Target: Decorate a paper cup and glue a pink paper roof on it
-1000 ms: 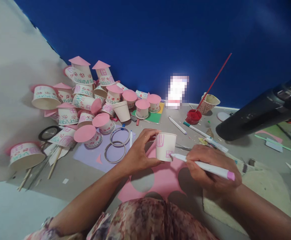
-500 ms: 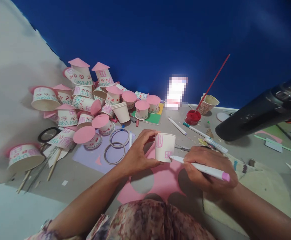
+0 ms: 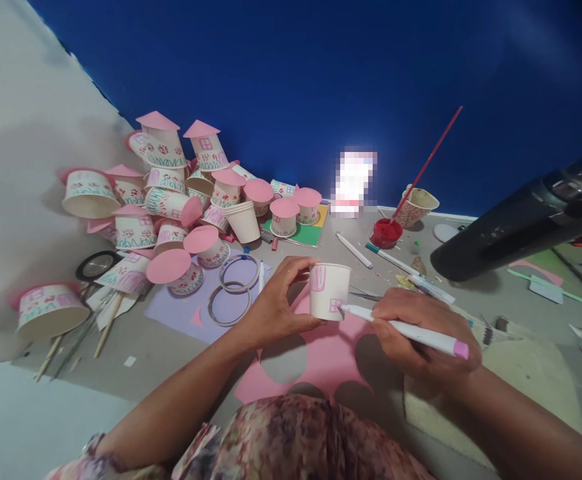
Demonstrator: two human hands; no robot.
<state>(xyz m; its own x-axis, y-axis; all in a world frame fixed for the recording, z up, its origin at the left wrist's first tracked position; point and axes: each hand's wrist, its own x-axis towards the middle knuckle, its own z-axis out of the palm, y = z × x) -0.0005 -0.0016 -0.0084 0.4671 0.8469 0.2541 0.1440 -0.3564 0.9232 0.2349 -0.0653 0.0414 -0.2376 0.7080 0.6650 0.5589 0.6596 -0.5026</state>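
Note:
My left hand (image 3: 285,300) is closed round a white paper cup (image 3: 328,283), thumb near its base and fingers behind its rim. The cup stands rim up, with a purple striped door shape on its left and a small purple window by its lower edge. A white marker with a pink-purple end (image 3: 421,335) lies in the grip of my right hand (image 3: 425,327). Its tip is at the window drawing, though I cannot tell whether it touches. Beneath the cup lies pink paper (image 3: 321,360) with round holes cut out.
Decorated cups with pink paper roofs (image 3: 158,147) are piled at the left. Two tape rings (image 3: 229,304) rest on lilac paper (image 3: 171,313). Behind are a red paint pot (image 3: 387,233) with a brush, loose markers (image 3: 354,251) and a glowing phone (image 3: 353,181). A black cylinder (image 3: 511,220) leans in from the right.
My right hand and the marker have shifted slightly right. The cup stays in my left hand, with the window drawing looking much the same.

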